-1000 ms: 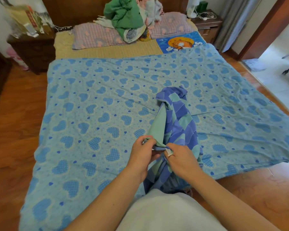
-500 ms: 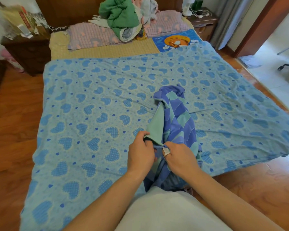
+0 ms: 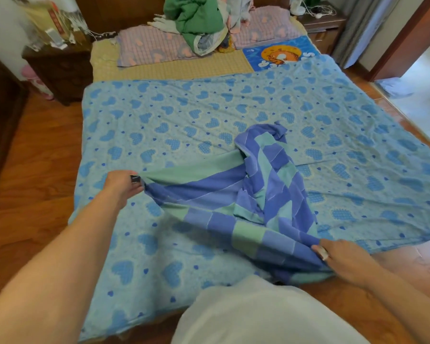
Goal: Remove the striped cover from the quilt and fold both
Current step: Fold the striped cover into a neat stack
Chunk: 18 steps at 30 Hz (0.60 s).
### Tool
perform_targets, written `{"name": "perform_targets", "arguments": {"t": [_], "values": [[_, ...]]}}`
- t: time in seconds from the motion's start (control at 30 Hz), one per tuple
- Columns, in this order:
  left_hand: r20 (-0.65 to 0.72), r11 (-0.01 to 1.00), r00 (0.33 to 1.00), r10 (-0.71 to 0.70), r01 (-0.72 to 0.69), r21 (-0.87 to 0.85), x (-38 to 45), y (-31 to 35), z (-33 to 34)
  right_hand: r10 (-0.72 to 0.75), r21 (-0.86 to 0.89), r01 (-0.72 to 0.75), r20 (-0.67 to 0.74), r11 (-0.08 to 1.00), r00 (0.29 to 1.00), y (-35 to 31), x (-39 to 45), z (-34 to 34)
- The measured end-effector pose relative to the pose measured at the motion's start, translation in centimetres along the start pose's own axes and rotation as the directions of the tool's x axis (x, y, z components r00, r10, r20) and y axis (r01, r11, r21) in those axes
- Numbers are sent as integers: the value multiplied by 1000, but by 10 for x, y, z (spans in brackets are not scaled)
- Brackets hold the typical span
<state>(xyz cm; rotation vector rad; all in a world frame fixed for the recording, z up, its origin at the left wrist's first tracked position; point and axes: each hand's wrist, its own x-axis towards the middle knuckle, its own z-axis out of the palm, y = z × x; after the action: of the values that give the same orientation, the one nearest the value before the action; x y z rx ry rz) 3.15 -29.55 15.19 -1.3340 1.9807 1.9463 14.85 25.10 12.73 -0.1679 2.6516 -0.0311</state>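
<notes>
While the heart-print quilt [image 3: 209,115] lies spread flat across the bed, the striped cover [image 3: 271,194] sits bunched on its near middle, one edge stretched taut between both hands. Left hand [image 3: 121,183], at the near left, pinches a corner of the cover; right hand [image 3: 338,256], at the near right, grips its opposite edge. Green bedding [image 3: 194,18] is heaped on pillows [image 3: 149,45] at the far end.

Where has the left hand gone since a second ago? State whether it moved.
Yes. The left hand has swung out left, away from the right hand, toward the heart quilt's left edge, stretching the striped cover.
</notes>
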Motion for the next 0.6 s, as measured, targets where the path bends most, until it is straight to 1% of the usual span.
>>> {"name": "perform_targets", "arguments": {"t": [0.07,0.1,0.17,0.23,0.3,0.33,0.37,0.4,0.43,0.47,0.5,0.53,0.57,0.6], "values": [[11,999,999,-31,32,-41,14,-12,7,83,-115,-76,54,990,995,33,-11,20],[4,999,1000,-27,27,-27,18,-18,15,119,-164,-107,61,981,991,48,-16,30],[-5,998,1000,-19,19,53,22,-27,27,194,-182,-184,39,966,980,68,-25,44],[6,996,996,-90,90,29,29,-35,32,273,-64,-275,-31,959,961,71,-33,50],[25,984,983,-179,179,13,32,-39,27,346,157,-326,-127,932,930,66,-38,54],[36,977,977,-212,211,37,35,-41,24,408,292,-352,-160,889,899,66,-39,55],[42,970,970,-238,234,69,39,-41,18,495,426,-389,-173,817,851,66,-40,56],[39,965,968,-247,243,94,44,-41,9,605,543,-442,-161,714,780,69,-40,55],[29,963,967,-252,248,104,49,-41,2,708,637,-488,-134,597,693,72,-40,54],[4,963,967,-254,252,94,53,-40,-5,786,710,-508,-104,487,609,74,-40,52],[-19,967,969,-248,249,58,56,-39,-9,836,767,-503,-76,398,544,73,-37,48],[-42,971,971,-235,236,23,57,-38,-11,858,807,-485,-52,338,512,71,-34,43],[-70,977,974,-215,215,-9,57,-36,-10,863,829,-466,-41,310,503,67,-29,38],[-95,982,978,-186,183,-38,59,-33,-8,860,845,-442,-41,302,509,62,-24,31]]}}
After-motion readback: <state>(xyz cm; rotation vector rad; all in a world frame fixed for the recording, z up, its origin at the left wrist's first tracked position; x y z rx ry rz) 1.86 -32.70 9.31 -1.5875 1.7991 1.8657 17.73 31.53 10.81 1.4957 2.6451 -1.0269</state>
